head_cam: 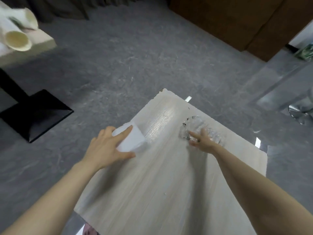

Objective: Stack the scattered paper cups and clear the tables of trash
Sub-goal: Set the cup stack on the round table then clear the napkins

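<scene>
Three paper cups — one (131, 139) at nine o'clock, two (17, 40) (29, 18) at ten — one crumpled plastic wrapper (194, 128), two tables (162, 184) (45, 39).

The table (169, 184) is pale whitewashed wood with fine straight grain. A plain white paper cup (131, 140) lies at its ten o'clock edge; at one o'clock sits clear crinkled plastic wrap (197, 126) flecked black. The floor (127, 56) is mottled grey. At ten o'clock, white cups (17, 39) show cream insides above a black table base (35, 114). Brown wood panelling (237, 19) spans one o'clock.
</scene>
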